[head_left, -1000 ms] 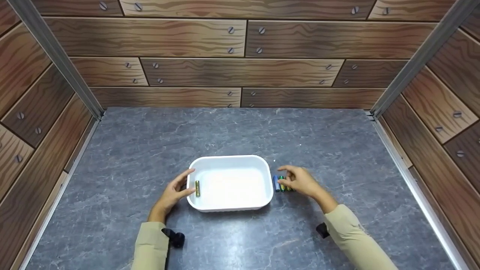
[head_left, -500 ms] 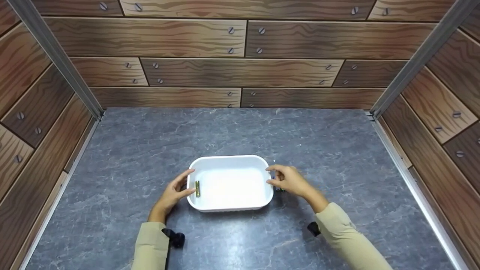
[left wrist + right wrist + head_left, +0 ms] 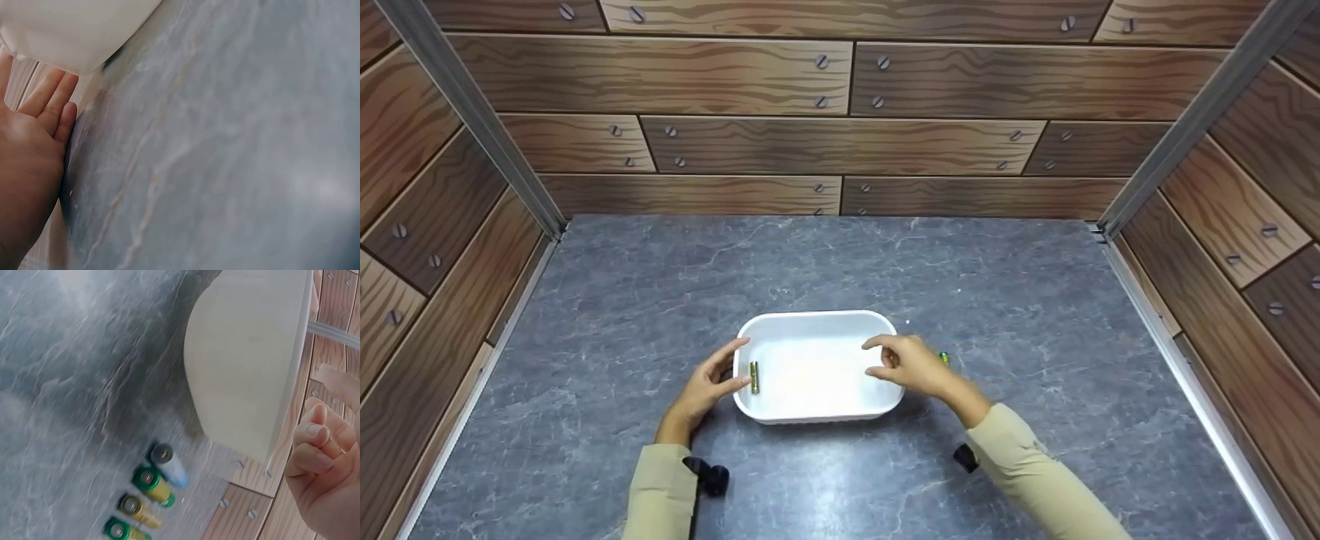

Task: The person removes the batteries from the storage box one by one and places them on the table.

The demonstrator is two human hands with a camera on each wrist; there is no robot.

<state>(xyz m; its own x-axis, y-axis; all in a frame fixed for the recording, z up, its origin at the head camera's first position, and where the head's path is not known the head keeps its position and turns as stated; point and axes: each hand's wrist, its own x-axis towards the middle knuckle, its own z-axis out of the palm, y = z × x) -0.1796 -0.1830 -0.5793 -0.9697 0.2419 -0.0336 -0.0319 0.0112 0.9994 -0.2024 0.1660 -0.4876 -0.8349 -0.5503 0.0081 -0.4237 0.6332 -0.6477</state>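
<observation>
A white tub (image 3: 817, 414) stands on the table, with one gold-green battery (image 3: 754, 377) lying inside by its left wall. My left hand (image 3: 709, 384) rests at the tub's left side, index finger and thumb apart on the rim. Other fingers lie nearly straight beside the outer wall in the left wrist view. Over the tub's right rim hovers my right hand (image 3: 911, 366), index finger and thumb apart, remaining fingers curled, nothing visible between them. In the right wrist view, a blue battery (image 3: 169, 464), a green-gold battery (image 3: 153, 486) and others lie in a row outside the tub.
A green-ended battery (image 3: 944, 358) shows behind my right hand; the hand hides the rest of the row in the head view. Wood-patterned walls (image 3: 840, 142) and metal edge rails (image 3: 1170, 322) enclose the grey marbled table (image 3: 825, 262).
My right hand has moved left from above the row of batteries to over the tub's right rim. The left hand, the tub and the battery inside stay in place.
</observation>
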